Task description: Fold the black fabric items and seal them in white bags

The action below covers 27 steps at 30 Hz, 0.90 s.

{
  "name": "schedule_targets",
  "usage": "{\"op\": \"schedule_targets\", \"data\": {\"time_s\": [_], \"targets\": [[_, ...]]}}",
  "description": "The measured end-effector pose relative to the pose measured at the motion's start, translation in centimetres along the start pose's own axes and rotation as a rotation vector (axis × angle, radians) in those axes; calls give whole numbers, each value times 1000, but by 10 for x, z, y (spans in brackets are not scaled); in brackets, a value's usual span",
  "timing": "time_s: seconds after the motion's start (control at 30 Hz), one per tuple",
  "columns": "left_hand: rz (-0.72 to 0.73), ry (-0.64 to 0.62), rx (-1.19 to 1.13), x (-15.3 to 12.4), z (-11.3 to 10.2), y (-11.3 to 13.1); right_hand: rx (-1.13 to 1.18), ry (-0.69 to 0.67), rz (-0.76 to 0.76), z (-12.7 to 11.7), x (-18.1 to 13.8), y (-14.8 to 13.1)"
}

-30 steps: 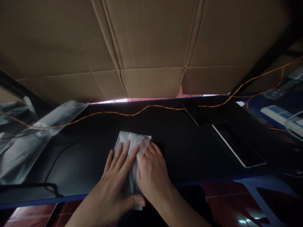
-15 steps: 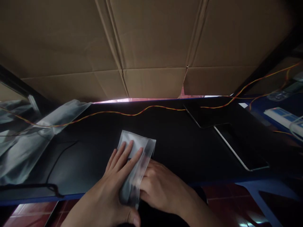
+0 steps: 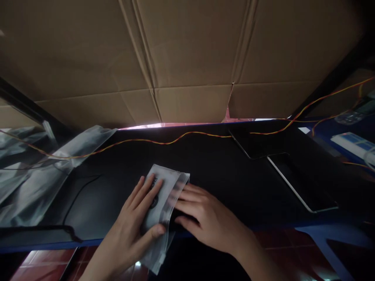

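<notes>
A frosted plastic zip pouch (image 3: 168, 177) with dark lettering lies slanted on the black tabletop, its lower end reaching past the front edge. Spread over the pouch's left side, my left hand (image 3: 131, 222) rests with fingers apart and the thumb on the plastic. From the right, my right hand (image 3: 205, 214) meets the pouch's clear side strip, fingers stretched out and their tips blurred. Its thumb is apart from the fingers, and nothing shows in its grasp. What is inside the pouch cannot be made out.
Several clear plastic bags (image 3: 38, 187) lie at the left. Two dark phones, a nearer one (image 3: 301, 183) and a farther one (image 3: 249, 144), lie at the right. A twisted red-yellow wire (image 3: 164, 143) crosses the back, before a cardboard wall (image 3: 190, 47). A black cord (image 3: 68, 207) lies left.
My left hand has shifted left on the pouch, uncovering lettering. My right hand has gone from curled by the strip to stretched-out fingers over it. The pouch's lower end now shows.
</notes>
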<state>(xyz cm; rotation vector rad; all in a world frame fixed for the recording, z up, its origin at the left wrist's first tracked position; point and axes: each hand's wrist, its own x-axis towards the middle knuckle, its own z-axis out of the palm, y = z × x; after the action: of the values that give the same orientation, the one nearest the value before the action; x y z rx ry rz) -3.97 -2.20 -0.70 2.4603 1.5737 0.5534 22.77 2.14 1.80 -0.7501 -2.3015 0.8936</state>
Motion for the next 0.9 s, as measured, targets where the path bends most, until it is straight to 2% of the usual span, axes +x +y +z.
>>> {"op": "schedule_targets", "data": {"time_s": [0.1, 0.2, 0.3, 0.37, 0.5, 0.6, 0.7, 0.9], "targets": [[22, -30, 31, 0, 3, 2, -102, 82, 92, 7, -5, 2], [53, -56, 50, 4, 2, 9, -136, 121, 127, 29, 3, -4], [100, -75, 37, 8, -2, 14, -143, 217, 184, 45, 14, -13], [98, -50, 43, 8, -5, 14, -131, 228, 190, 44, 17, -16], [71, 53, 94, -3, -10, 9, -102, 130, 114, 23, 3, -8], [91, -22, 86, -14, -10, 8, -204, 178, 180, 13, -11, 1], [122, -84, 113, -16, -4, 11, -284, 183, 249, 16, -12, 2], [165, -57, 128, -4, 2, 19, -237, 195, 260, 32, 13, -6]]}}
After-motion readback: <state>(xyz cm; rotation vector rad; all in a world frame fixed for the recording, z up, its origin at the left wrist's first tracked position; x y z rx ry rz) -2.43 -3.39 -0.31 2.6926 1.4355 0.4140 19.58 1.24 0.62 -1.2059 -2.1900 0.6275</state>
